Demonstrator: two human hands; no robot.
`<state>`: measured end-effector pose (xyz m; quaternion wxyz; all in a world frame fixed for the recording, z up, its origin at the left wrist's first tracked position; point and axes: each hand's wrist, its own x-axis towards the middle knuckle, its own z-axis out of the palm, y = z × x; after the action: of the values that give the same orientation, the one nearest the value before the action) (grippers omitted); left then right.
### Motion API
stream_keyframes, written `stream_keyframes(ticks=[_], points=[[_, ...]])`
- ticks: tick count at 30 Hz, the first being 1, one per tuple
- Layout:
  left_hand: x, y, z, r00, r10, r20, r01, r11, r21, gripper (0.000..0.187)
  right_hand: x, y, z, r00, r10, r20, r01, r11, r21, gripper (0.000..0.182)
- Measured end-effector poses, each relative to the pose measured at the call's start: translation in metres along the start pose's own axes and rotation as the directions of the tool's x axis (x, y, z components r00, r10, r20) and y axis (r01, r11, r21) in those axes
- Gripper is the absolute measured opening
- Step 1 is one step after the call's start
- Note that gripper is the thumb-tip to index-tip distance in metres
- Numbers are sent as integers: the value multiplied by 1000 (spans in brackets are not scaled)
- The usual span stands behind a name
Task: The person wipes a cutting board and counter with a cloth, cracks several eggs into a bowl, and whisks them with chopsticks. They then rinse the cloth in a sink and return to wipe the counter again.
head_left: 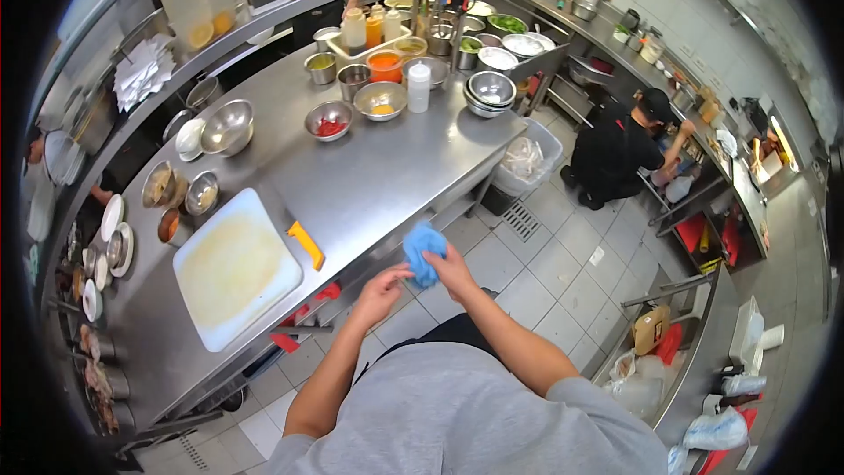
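Note:
A crumpled blue cloth (423,244) is in my right hand (454,273), whose fingers are closed round its side in front of the steel table's edge. My left hand (380,295) is just left of the cloth, its fingers stretched out and their tips at the cloth's lower edge. A yellow handle (305,244) lies on the steel table (378,180) close to my left hand; what it belongs to is hard to make out. To its left is a stained white cutting board (236,268).
Steel bowls (381,101), a white squeeze bottle (418,88) and stacked bowls (491,91) stand toward the table's back. A lined bin (527,158) is at its right end. A person in black (620,149) crouches by the far counter. A shelf (694,343) stands at right.

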<state>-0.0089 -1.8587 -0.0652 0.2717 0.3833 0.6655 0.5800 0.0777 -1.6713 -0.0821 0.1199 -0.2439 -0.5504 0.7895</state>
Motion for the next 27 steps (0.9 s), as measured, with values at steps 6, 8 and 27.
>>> stream_keyframes(ticks=[6, 8, 27], points=[[-52, -27, -63, 890, -262, -374, 239, 965, -108, 34, 76, -87, 69, 820, -406, 404, 513, 206, -834, 52], [-60, -36, -64, 809, -353, -470, 313, 935, -164, 33, 102, -77, 82, 845, -280, 455, 515, 196, -835, 58], [204, -83, -35, 692, 125, -711, 567, 516, 642, 21, 414, -105, -148, 840, -300, 452, 483, 32, -875, 40]])
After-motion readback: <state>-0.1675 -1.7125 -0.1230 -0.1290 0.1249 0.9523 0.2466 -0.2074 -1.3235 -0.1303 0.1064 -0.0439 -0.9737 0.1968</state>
